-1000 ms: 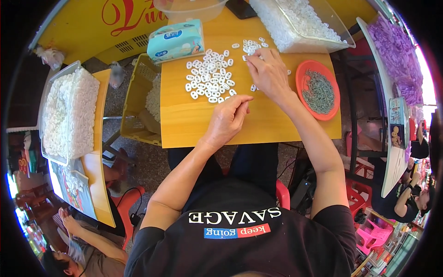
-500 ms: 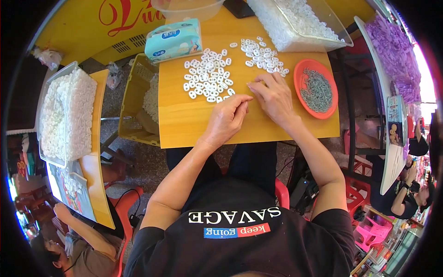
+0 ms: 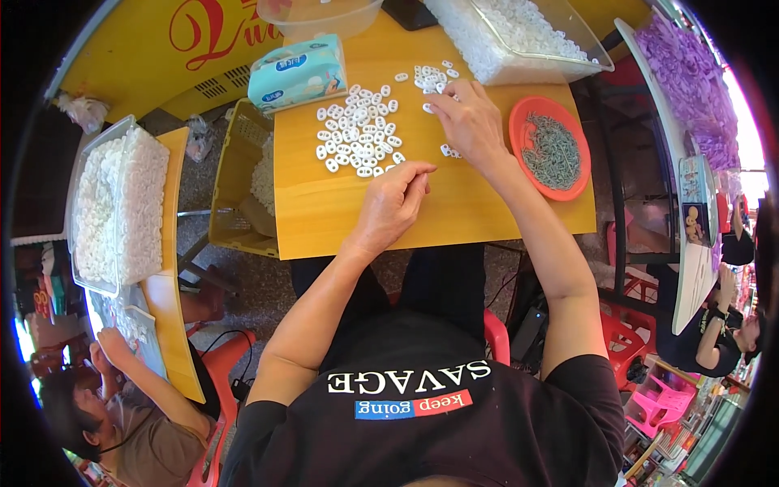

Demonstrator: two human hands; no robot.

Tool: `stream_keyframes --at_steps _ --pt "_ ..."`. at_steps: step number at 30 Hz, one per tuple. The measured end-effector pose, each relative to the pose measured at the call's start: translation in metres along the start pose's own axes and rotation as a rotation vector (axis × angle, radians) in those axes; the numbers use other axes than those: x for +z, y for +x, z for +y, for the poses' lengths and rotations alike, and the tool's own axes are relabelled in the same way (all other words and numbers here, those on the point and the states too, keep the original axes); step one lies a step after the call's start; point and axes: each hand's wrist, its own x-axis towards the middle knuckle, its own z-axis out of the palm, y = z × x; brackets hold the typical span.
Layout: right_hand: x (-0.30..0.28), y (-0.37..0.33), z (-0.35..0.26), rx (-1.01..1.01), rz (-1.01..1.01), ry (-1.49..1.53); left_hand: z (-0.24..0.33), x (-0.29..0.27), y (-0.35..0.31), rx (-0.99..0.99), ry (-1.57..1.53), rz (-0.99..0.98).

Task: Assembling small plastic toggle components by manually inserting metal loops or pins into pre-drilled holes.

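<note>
My left hand (image 3: 393, 199) is closed above the near middle of the yellow wooden table (image 3: 341, 231), thumb against curled fingers. Anything held there is hidden. Farther off and to the right, my right hand (image 3: 472, 126) bends its fingers down among a small group of white oval plastic pieces with two holes (image 3: 430, 77). Its fingers are drawn together, but I cannot make out what is in them. A larger spread of the same white pieces (image 3: 357, 134) lies beyond my left hand. Beside my right wrist, an orange-red dish (image 3: 560, 195) holds many grey metal screws (image 3: 552, 154).
A blue tissue pack (image 3: 296, 73) and a clear bin (image 3: 600, 65) of white pieces stand at the table's far side, with a dark phone (image 3: 410, 14) between. A yellow crate (image 3: 235, 162) is left of the table. At a side table, a co-worker (image 3: 146, 398) handles things.
My right hand has moved away from my left, forward into the right-hand group of white pieces, partly covering it. My left hand has stayed nearly in place.
</note>
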Motion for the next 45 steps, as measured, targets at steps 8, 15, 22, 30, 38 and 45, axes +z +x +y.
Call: stream_keyframes --at_steps 8,15,22,30,38,45 --pt "0.013 0.005 0.003 -0.098 -0.117 -0.063 -0.001 -0.001 0.000 0.013 0.025 -0.005" --pt "0.013 -0.004 0.007 -0.104 -0.075 0.118 -0.001 0.000 0.001 0.011 0.018 -0.008" --pt "-0.020 -0.008 -0.006 0.701 -0.255 1.151 0.000 -0.001 0.000 -0.041 -0.011 -0.003" --pt "0.000 -0.009 -0.019 0.494 -0.299 0.685 -0.004 0.001 0.002 0.005 0.060 -0.024" --pt "-0.046 -0.020 0.009 0.303 -0.218 0.480 -0.004 0.000 0.000 -0.019 0.015 -0.015" --pt "-0.042 -0.052 0.012 0.196 -0.271 0.265 0.000 0.000 0.000 -0.101 0.016 -0.041"
